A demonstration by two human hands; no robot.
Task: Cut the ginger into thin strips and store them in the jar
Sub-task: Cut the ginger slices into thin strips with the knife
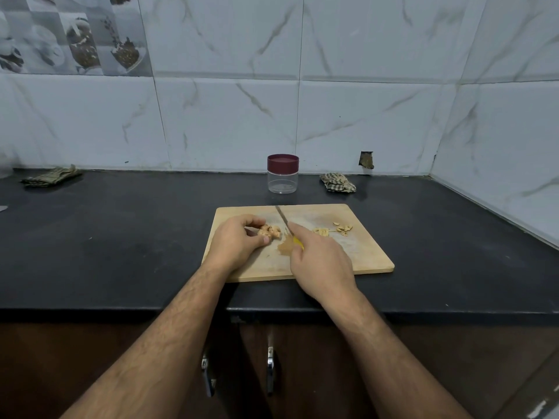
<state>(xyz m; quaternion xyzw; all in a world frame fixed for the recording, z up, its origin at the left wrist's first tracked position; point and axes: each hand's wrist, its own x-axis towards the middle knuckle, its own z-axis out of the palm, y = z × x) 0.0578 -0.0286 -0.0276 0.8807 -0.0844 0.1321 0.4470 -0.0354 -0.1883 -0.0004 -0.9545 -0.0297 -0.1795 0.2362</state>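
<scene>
Left cloth: I see a folded olive rag point(51, 176) far left of the rectangular pale wooden chopping board point(363, 255), by the wall; it looks parked clear of the cutting.
Left hand: the left hand point(234, 241) curls its fingers round the knobbly tan ginger root point(270, 231) on the board's left half; I judge this pins it against the blade.
Knife: the yellow-handled steel knife point(282, 217) sits just right of the ginger, tip toward the wall.
Right hand: the right hand point(317, 258) grips the handle, forefinger along the spine, likely for control.
Jar: clear plastic jar with maroon lid point(282, 173) stands behind the board, lid on, nothing inside; near for filling.
Cut pieces: pale ginger slices point(334, 229) lie on the board's right half, out of the blade's path.
Right cloth: a checked rag point(337, 182) lies behind the board's right corner.
</scene>
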